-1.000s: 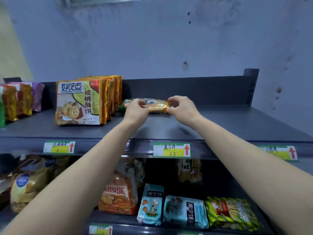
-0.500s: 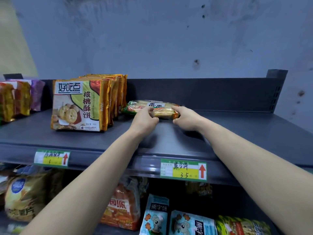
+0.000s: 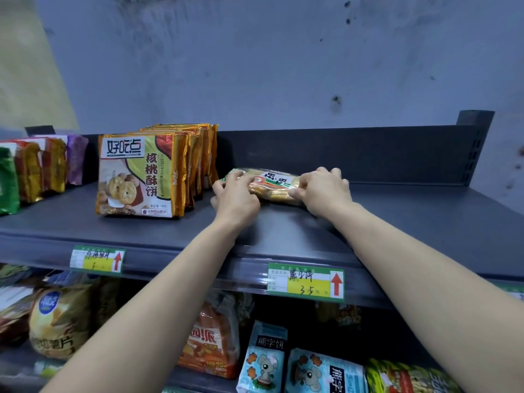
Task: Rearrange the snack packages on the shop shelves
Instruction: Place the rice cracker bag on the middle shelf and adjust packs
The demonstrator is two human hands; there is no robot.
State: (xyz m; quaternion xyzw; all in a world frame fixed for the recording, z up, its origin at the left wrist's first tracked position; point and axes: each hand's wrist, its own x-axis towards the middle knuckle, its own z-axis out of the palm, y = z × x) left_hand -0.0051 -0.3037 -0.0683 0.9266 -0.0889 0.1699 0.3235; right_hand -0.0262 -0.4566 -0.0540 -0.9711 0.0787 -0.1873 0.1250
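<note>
A long golden cracker pack (image 3: 272,185) with a white label lies flat on the dark top shelf (image 3: 411,219), just right of a row of upright gold cookie packs (image 3: 141,177). My left hand (image 3: 236,195) grips the pack's left end, fingers curled over it. My right hand (image 3: 323,191) grips its right end. Both forearms reach up over the shelf's front edge.
More upright snack bags (image 3: 37,171) stand at the shelf's far left. The shelf's right half is bare up to its back panel (image 3: 368,154). Price tags (image 3: 306,282) hang on the front lip. The lower shelf holds chip bags (image 3: 59,321), an orange pack (image 3: 212,338) and blue biscuit bags (image 3: 263,361).
The pack, held above the shelf a second ago, has come down onto the shelf surface. Both hands have stayed on its ends, and the camera has moved closer.
</note>
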